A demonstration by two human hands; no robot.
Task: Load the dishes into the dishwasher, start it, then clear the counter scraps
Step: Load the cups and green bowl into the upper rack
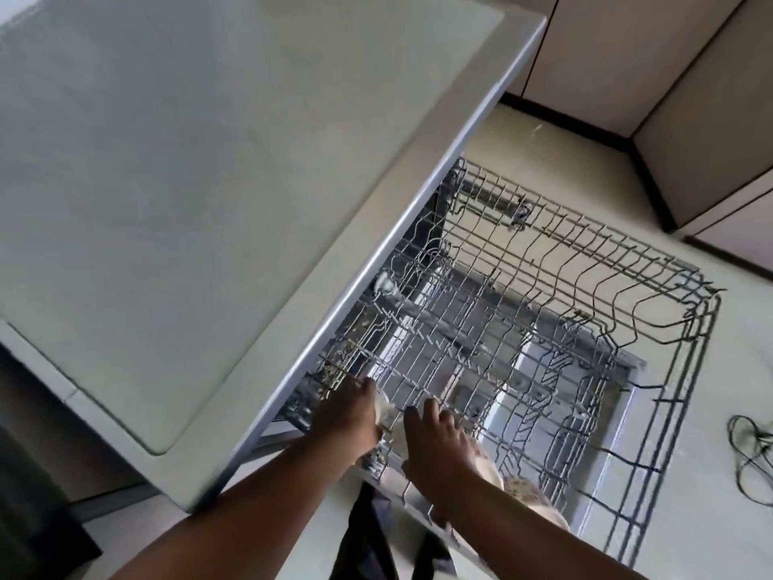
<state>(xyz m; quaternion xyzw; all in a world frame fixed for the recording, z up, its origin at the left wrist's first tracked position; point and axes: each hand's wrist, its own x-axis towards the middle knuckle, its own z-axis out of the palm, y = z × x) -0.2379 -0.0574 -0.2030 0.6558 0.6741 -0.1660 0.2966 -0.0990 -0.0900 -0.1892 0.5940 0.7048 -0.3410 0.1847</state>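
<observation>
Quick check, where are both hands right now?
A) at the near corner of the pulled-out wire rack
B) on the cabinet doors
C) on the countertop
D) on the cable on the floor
A: the left hand and right hand are both at the near corner of the pulled-out wire rack, on a pale dish there.

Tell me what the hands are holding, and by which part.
Both hands, left and right, are on a pale dish at the rack's near corner; the exact grip is hidden.

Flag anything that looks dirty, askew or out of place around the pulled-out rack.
Brownish specks cling to the wire rack at its near-left corner, beside the left hand. A dark cable lies loose on the floor to the right. Nothing looks bent or spilled.
</observation>
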